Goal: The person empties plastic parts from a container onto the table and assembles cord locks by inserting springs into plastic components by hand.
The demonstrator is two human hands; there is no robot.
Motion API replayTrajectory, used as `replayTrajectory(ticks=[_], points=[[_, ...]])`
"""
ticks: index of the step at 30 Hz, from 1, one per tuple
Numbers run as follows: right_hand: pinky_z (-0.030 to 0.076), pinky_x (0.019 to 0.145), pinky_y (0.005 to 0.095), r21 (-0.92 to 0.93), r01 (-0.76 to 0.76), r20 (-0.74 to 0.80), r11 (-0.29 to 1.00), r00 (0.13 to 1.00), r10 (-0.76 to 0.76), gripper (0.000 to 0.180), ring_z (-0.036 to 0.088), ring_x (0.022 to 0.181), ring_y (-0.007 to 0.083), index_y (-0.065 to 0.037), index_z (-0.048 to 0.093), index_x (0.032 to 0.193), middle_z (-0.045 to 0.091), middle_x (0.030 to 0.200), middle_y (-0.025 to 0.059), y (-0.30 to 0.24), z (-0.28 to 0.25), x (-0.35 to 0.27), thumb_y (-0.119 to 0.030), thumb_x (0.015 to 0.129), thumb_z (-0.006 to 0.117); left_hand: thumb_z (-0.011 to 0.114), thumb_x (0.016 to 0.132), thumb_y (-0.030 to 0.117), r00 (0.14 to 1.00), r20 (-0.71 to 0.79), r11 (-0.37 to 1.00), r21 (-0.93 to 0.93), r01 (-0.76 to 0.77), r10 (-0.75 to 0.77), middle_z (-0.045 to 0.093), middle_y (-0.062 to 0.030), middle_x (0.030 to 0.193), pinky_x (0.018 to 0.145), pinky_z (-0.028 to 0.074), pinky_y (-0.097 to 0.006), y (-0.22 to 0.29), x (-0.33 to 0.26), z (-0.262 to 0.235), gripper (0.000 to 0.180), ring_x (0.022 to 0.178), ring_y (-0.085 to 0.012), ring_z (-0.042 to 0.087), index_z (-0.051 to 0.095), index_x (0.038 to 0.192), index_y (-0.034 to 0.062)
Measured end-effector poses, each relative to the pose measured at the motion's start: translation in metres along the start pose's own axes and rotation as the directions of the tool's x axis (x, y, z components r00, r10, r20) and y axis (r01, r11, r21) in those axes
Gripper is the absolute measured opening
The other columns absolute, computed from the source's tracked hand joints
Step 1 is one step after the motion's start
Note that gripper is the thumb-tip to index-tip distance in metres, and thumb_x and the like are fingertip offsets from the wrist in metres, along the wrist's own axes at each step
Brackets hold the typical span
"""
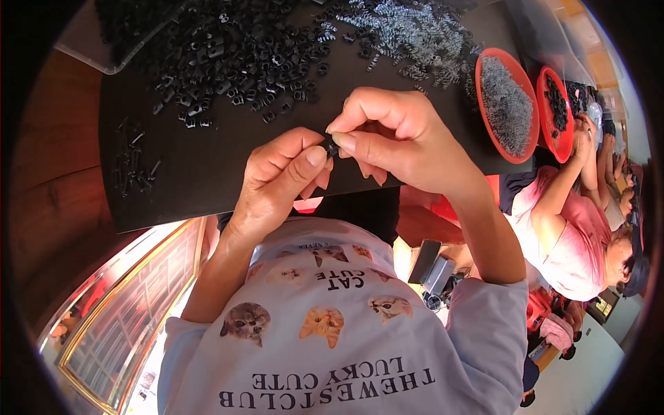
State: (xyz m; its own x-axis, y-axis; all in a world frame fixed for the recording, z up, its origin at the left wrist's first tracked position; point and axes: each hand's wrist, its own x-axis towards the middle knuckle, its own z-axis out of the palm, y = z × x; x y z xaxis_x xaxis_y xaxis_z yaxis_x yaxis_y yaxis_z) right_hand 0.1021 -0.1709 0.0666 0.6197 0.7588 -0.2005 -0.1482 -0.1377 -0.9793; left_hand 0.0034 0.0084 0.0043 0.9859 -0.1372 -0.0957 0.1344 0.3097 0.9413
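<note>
Both hands meet above the near edge of the dark table. My left hand pinches a small black plastic part between thumb and forefinger. Closed from the other side, my right hand has its thumb and forefinger tips at the same part; whether something tiny sits between them is hidden. Beyond the hands lies a big heap of black plastic pieces. To its right is a pile of small metal springs. A small group of thin black pins lies at the left of the table.
A red bowl of springs stands at the table's right, beside a second red bowl with black parts. A clear plastic bin is at the far left. Further right sits a person in a pink shirt, with other people beyond.
</note>
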Motion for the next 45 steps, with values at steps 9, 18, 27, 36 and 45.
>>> replayTrajectory(ticks=[9,18,27,36,45], points=[[0.040,0.042,0.0227,-0.135,0.067,-0.010,0.989,0.998,-0.069,0.005,0.054,0.053,0.0075,0.001,0.058,0.083,0.059,0.066,0.0026,0.002,-0.001,0.001,-0.001,0.088,0.057,0.057,0.098,0.028,0.996,-0.087,0.999,0.031,0.035,-0.032,0.058,-0.0001,0.075,0.049,0.032,-0.017,0.006,0.003,0.009,0.028,0.062,-0.0028,0.048,0.062,0.101,0.0006],[0.044,0.045,0.0249,-0.091,0.058,-0.070,0.994,0.995,-0.064,0.006,0.056,0.056,0.0089,0.001,0.061,0.087,0.062,0.071,0.0040,0.003,0.003,0.002,-0.005,0.090,0.060,0.056,0.099,0.027,0.997,-0.072,1.000,-0.006,0.022,-0.023,0.060,-0.0021,0.073,0.048,0.033,-0.019,0.006,0.005,0.008,0.027,0.058,-0.0049,0.047,0.062,0.095,0.0013],[0.045,0.048,0.0291,-0.434,0.255,-0.072,0.864,0.946,-0.315,0.015,0.060,0.060,0.0173,0.002,0.062,0.088,0.061,0.070,0.0103,0.014,0.002,0.009,-0.013,0.088,0.067,0.056,0.099,0.018,0.994,-0.110,0.998,-0.057,-0.010,0.004,0.061,-0.0003,0.075,0.054,0.041,-0.019,0.005,0.006,0.009,0.018,0.060,-0.0042,0.049,0.063,0.092,0.0019],[0.047,0.048,0.0341,-0.770,0.454,0.070,0.448,0.758,-0.648,0.039,0.060,0.061,0.0265,-0.001,0.055,0.092,0.056,0.081,0.0110,0.029,0.017,0.008,-0.023,0.071,0.080,0.056,0.095,0.010,0.993,-0.120,0.975,-0.224,-0.006,-0.021,0.064,-0.0044,0.075,0.063,0.048,-0.024,0.008,0.005,0.008,0.017,0.068,-0.0104,0.060,0.066,0.093,-0.0035],[0.048,0.043,0.0287,-0.856,0.464,0.234,0.228,0.741,-0.629,0.035,0.059,0.055,0.0191,-0.003,0.053,0.087,0.054,0.078,0.0078,0.020,0.018,0.010,-0.023,0.074,0.078,0.051,0.094,0.008,0.992,-0.111,0.956,-0.281,-0.086,0.057,0.065,-0.0091,0.077,0.070,0.050,-0.028,0.006,0.000,0.003,0.020,0.070,-0.0155,0.062,0.065,0.093,-0.0074]])
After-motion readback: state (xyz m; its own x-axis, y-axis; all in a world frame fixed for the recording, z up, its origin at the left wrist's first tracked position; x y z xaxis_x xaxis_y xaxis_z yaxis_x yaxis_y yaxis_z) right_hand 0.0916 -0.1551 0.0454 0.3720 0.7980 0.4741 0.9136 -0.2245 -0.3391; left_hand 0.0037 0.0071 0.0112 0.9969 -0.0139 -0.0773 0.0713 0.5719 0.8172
